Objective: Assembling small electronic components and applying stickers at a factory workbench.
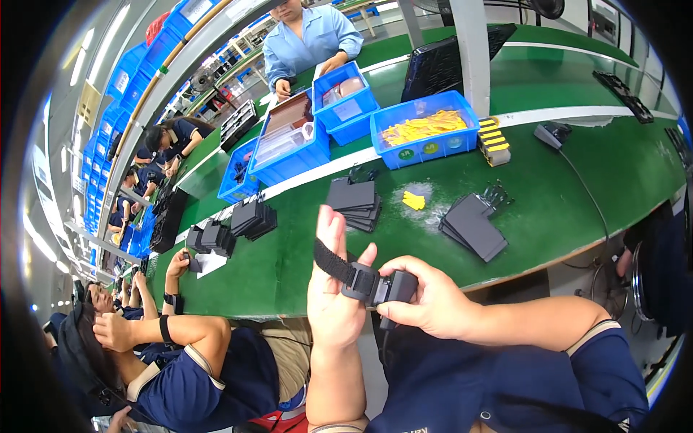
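My left hand [333,307] points upward over the near edge of the table, fingers stretched out and palm showing. A black strap [333,261] with a buckle runs around it. Joined to the strap at the palm is a small black box-shaped device [400,286], with a cable hanging below. My right hand [444,304] grips that device between thumb and fingers. Beyond my hands, stacked flat black plates [354,196] lie on the green table, with more black plates [475,225] to the right. A few small yellow pieces [413,200] sit between the stacks.
Blue bins line the middle of the green table [570,216]; one bin [426,153] holds many yellow pieces. A white post [473,65] rises behind it. A corded black device [553,134] lies at right. A co-worker [188,361] sits close on my left; another person [310,40] stands opposite.
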`<control>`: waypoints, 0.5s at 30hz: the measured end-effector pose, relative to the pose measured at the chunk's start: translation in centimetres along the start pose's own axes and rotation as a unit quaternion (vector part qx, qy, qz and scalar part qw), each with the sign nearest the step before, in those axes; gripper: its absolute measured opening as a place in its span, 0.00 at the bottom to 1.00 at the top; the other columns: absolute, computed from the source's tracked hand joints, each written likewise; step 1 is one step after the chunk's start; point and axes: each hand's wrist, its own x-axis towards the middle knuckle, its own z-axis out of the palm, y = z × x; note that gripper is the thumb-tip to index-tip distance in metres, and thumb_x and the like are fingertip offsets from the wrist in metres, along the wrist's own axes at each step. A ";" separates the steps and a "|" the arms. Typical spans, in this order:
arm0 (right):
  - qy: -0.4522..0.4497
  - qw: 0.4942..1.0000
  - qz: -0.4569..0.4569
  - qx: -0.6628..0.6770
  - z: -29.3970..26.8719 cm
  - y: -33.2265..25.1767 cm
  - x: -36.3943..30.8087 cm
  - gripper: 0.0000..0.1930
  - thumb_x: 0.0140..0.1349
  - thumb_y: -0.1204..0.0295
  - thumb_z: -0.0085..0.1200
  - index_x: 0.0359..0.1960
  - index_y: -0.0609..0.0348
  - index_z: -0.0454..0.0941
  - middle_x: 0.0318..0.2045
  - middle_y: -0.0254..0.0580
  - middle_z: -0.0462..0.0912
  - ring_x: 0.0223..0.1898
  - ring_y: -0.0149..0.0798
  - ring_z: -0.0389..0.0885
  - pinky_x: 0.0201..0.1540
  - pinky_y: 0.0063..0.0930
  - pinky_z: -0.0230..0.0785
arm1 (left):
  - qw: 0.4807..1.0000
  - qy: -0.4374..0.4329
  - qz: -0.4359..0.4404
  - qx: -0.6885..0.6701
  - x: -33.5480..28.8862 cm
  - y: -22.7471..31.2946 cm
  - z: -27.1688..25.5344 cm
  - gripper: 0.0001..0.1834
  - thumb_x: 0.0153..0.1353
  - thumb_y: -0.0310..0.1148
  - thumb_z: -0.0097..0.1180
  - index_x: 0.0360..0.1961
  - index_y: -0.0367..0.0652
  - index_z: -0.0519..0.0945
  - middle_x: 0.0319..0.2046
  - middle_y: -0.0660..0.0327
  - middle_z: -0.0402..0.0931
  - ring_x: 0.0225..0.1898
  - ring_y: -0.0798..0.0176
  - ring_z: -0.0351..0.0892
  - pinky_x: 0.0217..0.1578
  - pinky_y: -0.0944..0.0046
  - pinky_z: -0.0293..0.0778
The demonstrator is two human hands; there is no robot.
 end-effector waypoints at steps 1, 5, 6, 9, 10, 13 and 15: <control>0.000 1.000 -0.001 0.000 0.1 -0.1 -0.5 0.23 0.54 0.81 0.58 0.51 0.58 0.64 0.37 0.36 0.74 0.36 0.27 0.77 0.37 0.22 0.74 | 1.000 -0.001 0.000 0.000 0.2 -0.1 0.2 0.34 0.57 0.21 0.53 0.65 0.38 0.57 0.70 0.55 0.39 0.70 0.55 0.42 0.60 0.52 0.60; 0.027 0.999 -0.046 -0.006 -0.3 0.6 -1.6 0.22 0.52 0.71 0.62 0.48 0.58 0.68 0.31 0.35 0.76 0.29 0.24 0.75 0.32 0.20 0.71 | 0.942 -0.074 0.053 0.322 1.2 -0.8 0.4 0.37 0.62 0.43 0.53 0.67 0.41 0.54 0.68 0.49 0.47 0.67 0.50 0.52 0.58 0.52 0.62; 0.020 0.999 -0.034 -0.027 -0.4 0.5 -1.9 0.22 0.52 0.71 0.62 0.48 0.58 0.68 0.31 0.35 0.76 0.29 0.24 0.75 0.32 0.20 0.71 | 0.938 -0.086 0.053 0.331 1.2 -0.9 0.3 0.40 0.60 0.47 0.53 0.67 0.42 0.51 0.68 0.49 0.45 0.67 0.49 0.50 0.59 0.52 0.60; 0.011 0.999 0.000 -0.039 0.0 0.1 -2.3 0.22 0.52 0.70 0.62 0.48 0.59 0.68 0.32 0.37 0.77 0.30 0.25 0.76 0.33 0.21 0.71 | 0.919 -0.076 0.073 0.379 2.1 -2.0 -0.5 0.47 0.56 0.50 0.56 0.69 0.44 0.46 0.69 0.48 0.40 0.68 0.46 0.46 0.61 0.50 0.57; 0.021 0.998 -0.025 -0.055 0.0 0.2 -2.1 0.22 0.52 0.69 0.62 0.47 0.59 0.68 0.32 0.37 0.77 0.31 0.25 0.76 0.33 0.22 0.71 | 0.902 -0.055 0.094 0.417 2.7 -1.9 -0.4 0.50 0.53 0.50 0.59 0.69 0.45 0.44 0.69 0.48 0.39 0.69 0.45 0.44 0.62 0.49 0.54; 0.023 0.992 -0.060 -0.109 0.5 -0.2 -2.2 0.22 0.51 0.69 0.61 0.47 0.60 0.68 0.32 0.40 0.78 0.32 0.27 0.76 0.35 0.23 0.71 | 0.920 0.104 0.115 0.359 3.7 -1.1 2.6 0.53 0.45 0.46 0.67 0.68 0.40 0.49 0.67 0.43 0.42 0.68 0.43 0.44 0.65 0.49 0.46; 0.026 0.981 -0.076 -0.179 0.6 -0.4 -2.4 0.22 0.50 0.70 0.61 0.47 0.60 0.68 0.32 0.42 0.78 0.32 0.30 0.77 0.36 0.25 0.71 | 0.847 0.139 0.205 0.471 5.5 -1.4 2.9 0.51 0.46 0.42 0.67 0.66 0.37 0.50 0.67 0.43 0.43 0.68 0.43 0.45 0.65 0.50 0.46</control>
